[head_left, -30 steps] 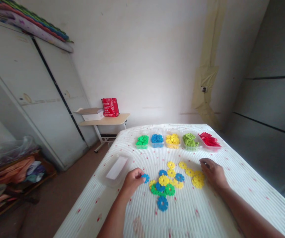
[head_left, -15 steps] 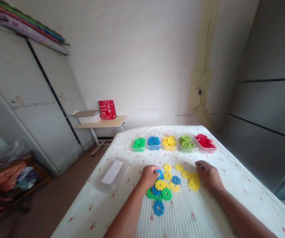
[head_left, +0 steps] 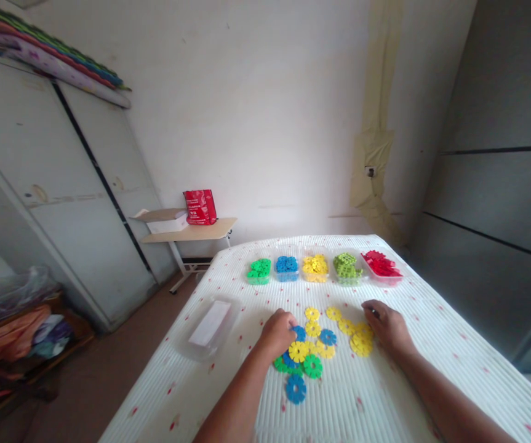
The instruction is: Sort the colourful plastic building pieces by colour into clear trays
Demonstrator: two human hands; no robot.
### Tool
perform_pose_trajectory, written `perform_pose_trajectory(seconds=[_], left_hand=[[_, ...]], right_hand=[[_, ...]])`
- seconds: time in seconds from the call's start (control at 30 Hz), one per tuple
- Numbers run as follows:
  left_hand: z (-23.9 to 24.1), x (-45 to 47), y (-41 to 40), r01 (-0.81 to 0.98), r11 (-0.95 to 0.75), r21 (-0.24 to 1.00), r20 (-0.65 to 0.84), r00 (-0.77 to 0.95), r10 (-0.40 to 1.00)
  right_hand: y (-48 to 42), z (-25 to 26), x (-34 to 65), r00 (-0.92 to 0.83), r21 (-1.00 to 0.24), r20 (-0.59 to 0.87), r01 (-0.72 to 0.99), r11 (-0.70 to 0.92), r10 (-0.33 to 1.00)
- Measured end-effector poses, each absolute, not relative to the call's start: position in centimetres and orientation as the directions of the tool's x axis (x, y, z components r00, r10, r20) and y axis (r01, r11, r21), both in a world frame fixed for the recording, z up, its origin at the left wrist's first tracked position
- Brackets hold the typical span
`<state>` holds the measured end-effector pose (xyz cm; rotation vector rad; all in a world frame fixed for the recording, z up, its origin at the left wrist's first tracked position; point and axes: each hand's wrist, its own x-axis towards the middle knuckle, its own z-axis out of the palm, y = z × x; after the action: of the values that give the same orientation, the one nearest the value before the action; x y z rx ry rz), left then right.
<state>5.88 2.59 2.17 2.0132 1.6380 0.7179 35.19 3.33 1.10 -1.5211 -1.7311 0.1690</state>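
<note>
A heap of flat plastic snowflake discs (head_left: 314, 347) in yellow, blue and green lies on the white ribbed table (head_left: 385, 406). My left hand (head_left: 278, 333) rests on the heap's left side, fingers curled round a blue disc (head_left: 298, 333). My right hand (head_left: 387, 326) lies at the heap's right edge beside several yellow discs (head_left: 361, 343), fingers curled down; what they hold is hidden. One blue disc (head_left: 296, 388) lies alone nearer to me.
Five clear tubs stand in a row at the table's far side: green (head_left: 259, 271), blue (head_left: 286, 266), yellow (head_left: 315, 266), olive green (head_left: 347, 267), red (head_left: 382, 265). A clear lidded box (head_left: 208, 325) sits left. A small desk with a red bag (head_left: 199, 206) stands beyond; cupboard at left.
My left hand moved right from the heap's left edge onto the heap, carrying a blue disc. The right hand stayed put. The view shifted slightly.
</note>
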Motion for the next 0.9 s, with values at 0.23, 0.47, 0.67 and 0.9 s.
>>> perform_pose_trajectory(seconds=[0.23,0.47,0.67,0.9], left_hand=[[2.2,5.5,2.1,0.744,-0.24,0.623,0.093,0.235,0.968],[3.1,5.6,1.7,0.694,-0.259,0.672,0.049,0.308,0.95],[3.3,5.6,1.7,0.637,-0.18,0.749,0.022,0.247,0.969],[3.1,4.4,2.1,0.398,0.03,0.917,-0.122,0.208,0.971]], right_hand=[[3.2,1.3,35.0,0.055,-0.592,0.48,0.757,0.277,0.876],[3.6,0.6,35.3,0.04,-0.568,0.485,0.774,0.28,0.874],[3.5,0.8,35.3,0.031,-0.561,0.478,0.78,0.277,0.878],[3.5,0.8,35.3,0.021,-0.567,0.462,0.776,0.277,0.887]])
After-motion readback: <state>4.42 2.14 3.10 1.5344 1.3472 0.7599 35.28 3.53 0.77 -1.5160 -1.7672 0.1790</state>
